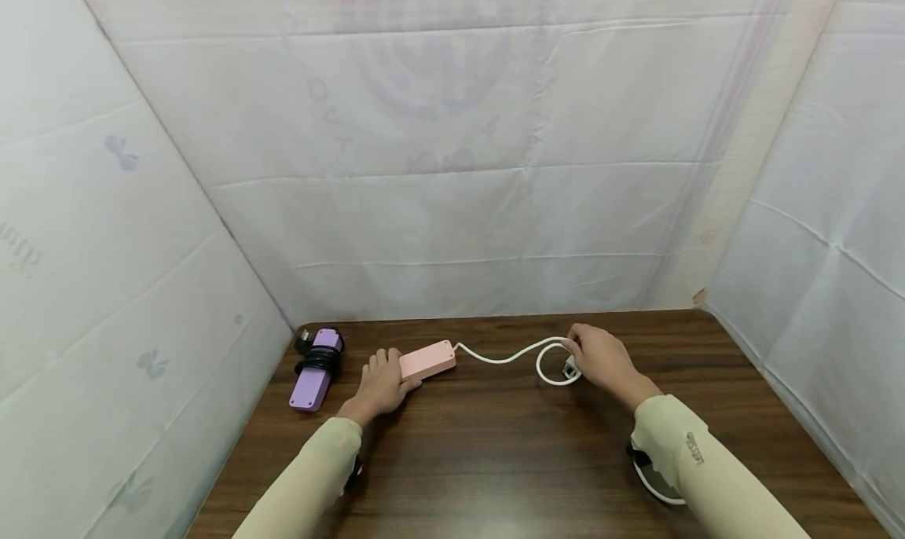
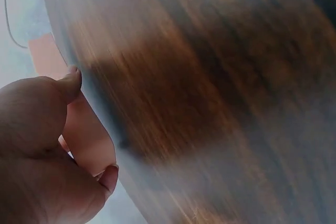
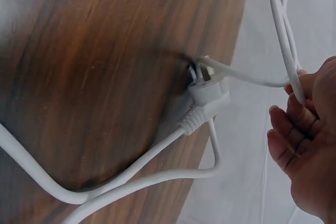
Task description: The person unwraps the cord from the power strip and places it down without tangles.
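A pink power strip (image 1: 428,360) lies on the wooden table, and my left hand (image 1: 380,382) grips its left end. In the left wrist view the thumb and a fingertip (image 2: 109,178) hold opposite edges of the strip. A white cord (image 1: 500,361) runs from its right end to my right hand (image 1: 601,356). That hand pinches the cord between thumb and index finger, the other fingers loosely bent. Beneath it the cord forms a loop, and the white plug (image 3: 207,93) hangs close to the tabletop with its metal prongs showing.
A purple power strip (image 1: 308,388) lies at the table's back left, a black cord (image 1: 320,359) wound round it and its plug by the far end. White sheeting (image 1: 452,232) hangs behind and at both sides. A white cable (image 1: 654,484) hangs under the right sleeve.
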`<state>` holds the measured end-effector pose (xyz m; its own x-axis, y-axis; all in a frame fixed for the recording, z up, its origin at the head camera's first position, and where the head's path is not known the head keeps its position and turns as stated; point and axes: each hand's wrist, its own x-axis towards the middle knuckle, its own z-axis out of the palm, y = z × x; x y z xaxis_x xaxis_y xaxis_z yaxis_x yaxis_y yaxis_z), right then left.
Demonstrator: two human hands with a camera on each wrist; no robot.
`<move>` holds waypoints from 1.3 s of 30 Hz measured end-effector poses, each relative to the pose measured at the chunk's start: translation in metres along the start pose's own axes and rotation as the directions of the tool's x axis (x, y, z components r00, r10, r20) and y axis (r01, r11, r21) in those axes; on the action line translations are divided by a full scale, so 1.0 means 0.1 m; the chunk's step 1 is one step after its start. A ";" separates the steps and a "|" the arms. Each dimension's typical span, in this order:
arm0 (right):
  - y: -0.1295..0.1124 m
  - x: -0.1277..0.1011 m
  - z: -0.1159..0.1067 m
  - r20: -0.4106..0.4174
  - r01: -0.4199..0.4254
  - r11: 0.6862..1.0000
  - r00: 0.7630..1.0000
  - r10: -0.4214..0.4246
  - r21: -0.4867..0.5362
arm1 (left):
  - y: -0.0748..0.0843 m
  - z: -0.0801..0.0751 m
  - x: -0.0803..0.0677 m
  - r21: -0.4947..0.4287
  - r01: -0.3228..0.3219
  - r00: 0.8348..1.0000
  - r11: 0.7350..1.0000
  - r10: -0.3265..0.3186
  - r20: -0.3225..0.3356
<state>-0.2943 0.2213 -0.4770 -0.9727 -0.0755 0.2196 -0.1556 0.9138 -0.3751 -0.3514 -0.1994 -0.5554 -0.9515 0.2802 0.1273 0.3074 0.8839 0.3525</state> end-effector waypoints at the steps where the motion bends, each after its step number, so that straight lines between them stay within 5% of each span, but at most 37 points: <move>1: -0.01 0.02 0.01 0.004 0.005 1.000 1.000 -0.005 -0.005 | 0.01 -0.02 0.00 -0.009 0.012 1.000 1.000 -0.012 0.012; 13: -0.18 0.19 0.14 0.173 0.022 0.993 0.984 -0.042 0.114 | -0.02 -0.06 0.00 -0.071 0.106 0.993 0.992 -0.103 0.050; 28: -0.20 0.12 0.28 0.317 0.019 0.983 0.945 -0.076 0.180 | 0.22 -0.06 -0.08 -0.054 0.089 0.994 0.995 -0.085 0.066; 32: -0.14 0.07 0.24 0.257 0.034 0.982 0.963 -0.083 0.186 | 0.27 -0.07 -0.09 -0.049 0.103 0.994 0.993 -0.101 0.047; 39: 0.02 -0.01 0.01 -0.003 0.103 0.982 0.995 -0.103 0.156 | 0.41 -0.14 -0.15 -0.075 0.090 0.994 0.993 -0.094 -0.048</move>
<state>-0.2942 0.2227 -0.4783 -0.9509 -0.1685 0.2596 -0.2796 0.8276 -0.4868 -0.3248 -0.1727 -0.5300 -0.9744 0.1774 0.1382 0.2204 0.8751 0.4309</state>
